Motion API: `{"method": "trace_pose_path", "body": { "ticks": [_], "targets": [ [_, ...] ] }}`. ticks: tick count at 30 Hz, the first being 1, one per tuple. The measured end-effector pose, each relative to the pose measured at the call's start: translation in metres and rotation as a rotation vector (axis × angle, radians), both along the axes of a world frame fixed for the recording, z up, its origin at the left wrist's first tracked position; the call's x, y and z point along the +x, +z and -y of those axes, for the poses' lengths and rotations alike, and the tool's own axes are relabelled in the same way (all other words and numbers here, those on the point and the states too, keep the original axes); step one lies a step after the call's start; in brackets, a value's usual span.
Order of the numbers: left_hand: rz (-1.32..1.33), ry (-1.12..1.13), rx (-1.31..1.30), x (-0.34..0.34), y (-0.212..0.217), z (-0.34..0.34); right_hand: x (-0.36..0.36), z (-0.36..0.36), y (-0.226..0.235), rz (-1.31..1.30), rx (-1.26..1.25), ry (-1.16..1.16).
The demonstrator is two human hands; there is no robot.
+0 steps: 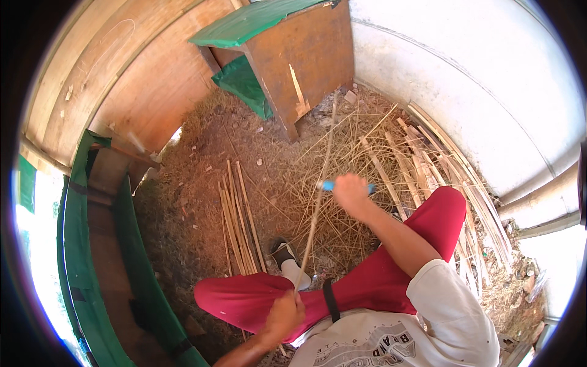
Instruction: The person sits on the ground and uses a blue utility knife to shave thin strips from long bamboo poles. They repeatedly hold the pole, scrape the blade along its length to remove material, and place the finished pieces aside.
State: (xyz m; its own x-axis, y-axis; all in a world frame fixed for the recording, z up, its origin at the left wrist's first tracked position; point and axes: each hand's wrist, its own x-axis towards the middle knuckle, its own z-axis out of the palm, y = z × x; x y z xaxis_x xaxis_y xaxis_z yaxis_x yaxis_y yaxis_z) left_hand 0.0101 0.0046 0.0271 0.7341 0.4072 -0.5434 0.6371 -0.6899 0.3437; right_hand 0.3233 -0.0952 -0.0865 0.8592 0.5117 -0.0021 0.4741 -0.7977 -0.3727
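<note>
My left hand [286, 313], low in front of my body, is closed around the near end of a long thin bamboo strip [314, 229]. The strip slants up and away from it, over the pile of shavings toward the wooden cabinet. In my right hand [353, 194] is a blue-handled knife [329, 185], gripped in a fist. Its pale front end lies at the strip, about midway along its length; whether the edge bites into the strip is too small to tell. Thin curly bamboo shavings [342, 153] cover the ground beneath my right hand.
Several split strips [237, 226] lie beside my red-trousered knee [235, 298]. More bamboo pieces [422, 160] lie along the white wall [477, 79] at right. A wooden cabinet with a green cover [299, 67] stands ahead. A green-draped wooden frame [98, 263] is at left.
</note>
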Motion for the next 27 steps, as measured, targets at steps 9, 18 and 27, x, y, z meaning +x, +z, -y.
{"method": "trace_pose_path", "body": {
  "ticks": [9,18,27],
  "targets": [
    [-0.035,0.018,-0.017,-0.075,0.033,-0.011,0.044,0.013,-0.027,-0.024,-0.059,-0.106],
    [-0.078,0.084,0.049,-0.115,0.062,-0.018,0.07,0.016,-0.045,-0.063,-0.101,-0.223],
    [-0.137,0.156,0.134,-0.15,0.087,-0.027,0.082,0.038,-0.058,-0.077,-0.184,-0.282]
  ]
}}
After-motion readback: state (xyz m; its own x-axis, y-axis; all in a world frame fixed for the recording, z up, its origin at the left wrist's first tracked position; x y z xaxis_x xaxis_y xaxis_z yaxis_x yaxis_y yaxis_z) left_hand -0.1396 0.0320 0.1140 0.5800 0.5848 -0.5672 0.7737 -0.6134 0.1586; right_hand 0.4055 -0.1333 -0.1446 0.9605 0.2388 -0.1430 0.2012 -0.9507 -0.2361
